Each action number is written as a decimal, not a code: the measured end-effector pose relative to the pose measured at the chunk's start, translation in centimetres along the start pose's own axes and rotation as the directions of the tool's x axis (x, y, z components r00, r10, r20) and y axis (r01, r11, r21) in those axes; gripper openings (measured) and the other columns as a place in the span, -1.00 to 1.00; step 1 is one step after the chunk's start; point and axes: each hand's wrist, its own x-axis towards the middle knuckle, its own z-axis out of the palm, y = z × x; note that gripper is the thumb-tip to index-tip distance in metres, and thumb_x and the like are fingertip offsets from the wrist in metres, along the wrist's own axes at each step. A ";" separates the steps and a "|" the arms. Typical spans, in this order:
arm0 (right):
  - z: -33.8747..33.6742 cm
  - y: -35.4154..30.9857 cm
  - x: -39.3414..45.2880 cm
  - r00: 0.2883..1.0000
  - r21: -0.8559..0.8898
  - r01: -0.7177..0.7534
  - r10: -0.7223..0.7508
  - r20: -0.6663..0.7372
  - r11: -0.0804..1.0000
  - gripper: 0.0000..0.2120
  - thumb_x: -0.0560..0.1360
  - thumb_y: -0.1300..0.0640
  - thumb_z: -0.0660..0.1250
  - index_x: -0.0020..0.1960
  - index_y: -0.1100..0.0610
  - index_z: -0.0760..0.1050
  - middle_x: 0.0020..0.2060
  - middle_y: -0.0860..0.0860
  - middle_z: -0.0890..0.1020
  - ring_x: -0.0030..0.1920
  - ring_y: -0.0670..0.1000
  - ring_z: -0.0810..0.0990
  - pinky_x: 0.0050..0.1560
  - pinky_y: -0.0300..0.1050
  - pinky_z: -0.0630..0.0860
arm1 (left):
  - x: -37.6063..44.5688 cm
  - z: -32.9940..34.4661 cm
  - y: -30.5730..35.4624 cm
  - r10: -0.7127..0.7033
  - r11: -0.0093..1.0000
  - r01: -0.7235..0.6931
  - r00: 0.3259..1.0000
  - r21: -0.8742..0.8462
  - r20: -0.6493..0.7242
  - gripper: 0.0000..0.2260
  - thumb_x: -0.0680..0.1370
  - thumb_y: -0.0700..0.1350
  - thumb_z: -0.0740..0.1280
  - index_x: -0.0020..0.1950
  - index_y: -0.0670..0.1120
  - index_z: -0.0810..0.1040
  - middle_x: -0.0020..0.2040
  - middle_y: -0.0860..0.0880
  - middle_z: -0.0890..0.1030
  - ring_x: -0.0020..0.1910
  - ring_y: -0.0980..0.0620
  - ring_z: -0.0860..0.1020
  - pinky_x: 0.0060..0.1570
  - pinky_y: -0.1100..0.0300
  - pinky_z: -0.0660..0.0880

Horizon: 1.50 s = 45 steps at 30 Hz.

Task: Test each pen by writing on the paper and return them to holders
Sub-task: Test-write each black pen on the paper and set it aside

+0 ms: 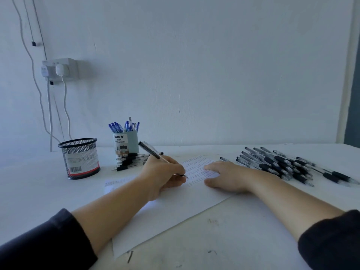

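Head view.
A: Why is the right hand (226, 175) flat on the paper (175, 207)?
B: Steadies it mid-counter (243, 230). The left hand (163, 172) pinches the pen (153, 152), tip on the sheet, testing.

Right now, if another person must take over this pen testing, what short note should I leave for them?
Left hand: grips a black pen, tip on the paper, writing.
Right hand: flat on the paper, holding it still.
Done: rows of test marks on the sheet; blue pens stand in the DIY desk organizer.
Left: a large pile of black pens on the right, a smaller stack before the organizer. The mesh holder seems to hold no pens yet.
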 end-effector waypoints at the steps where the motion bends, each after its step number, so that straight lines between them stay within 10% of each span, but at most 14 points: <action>1: 0.0 0.0 0.0 1.000 0.004 0.000 0.001 -0.004 1.000 -0.44 0.57 -0.12 0.18 0.52 -0.06 0.14 0.53 -0.07 0.11 0.52 -0.04 0.05 0.50 -0.04 0.03 | 0.1 0.1 -0.2 0.005 1.000 -0.005 1.000 0.021 -0.009 -0.87 0.42 -0.43 0.38 -0.23 -0.25 0.49 -0.38 -0.22 0.59 -0.50 -0.04 0.57 -0.50 0.23 0.54; 45: 0.0 0.4 0.2 0.999 0.052 -0.036 0.036 0.013 0.998 -0.43 0.54 -0.17 0.20 0.50 -0.07 0.19 0.52 -0.10 0.15 0.50 -0.06 0.13 0.49 -0.06 0.07 | 0.0 0.9 -1.0 0.131 0.953 -0.102 0.988 0.286 -0.085 -0.88 0.35 -0.41 0.37 -0.30 -0.23 0.50 -0.48 -0.14 0.54 -0.54 0.00 0.49 -0.37 0.18 0.53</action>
